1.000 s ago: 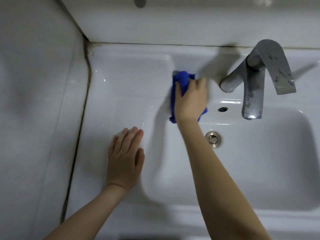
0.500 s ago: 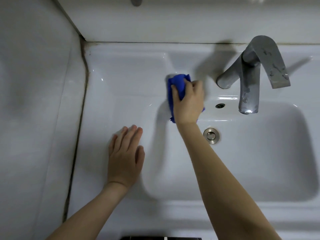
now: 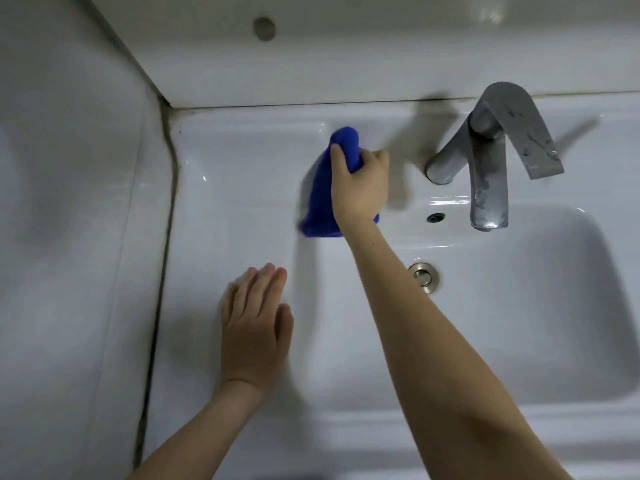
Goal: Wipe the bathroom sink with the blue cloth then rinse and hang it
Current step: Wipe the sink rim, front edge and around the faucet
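In the head view, we see our right hand (image 3: 360, 188) gripping the blue cloth (image 3: 318, 209), thumb and fingers curled round its upper end, which sticks up past the knuckles. The cloth's lower part hangs down against the back left slope of the white sink (image 3: 225, 188), at about ten o'clock from the metal drain (image 3: 423, 276). Our left hand (image 3: 254, 327) rests flat on the sink's left ledge, at about eight o'clock from the drain, fingers straight and close together, holding nothing. The grey faucet (image 3: 488, 161) stands at about one o'clock from the drain, just beside our right hand, with the small overflow hole (image 3: 435, 217) below its base. A dark grout seam (image 3: 166, 216) runs along the sink's left edge.
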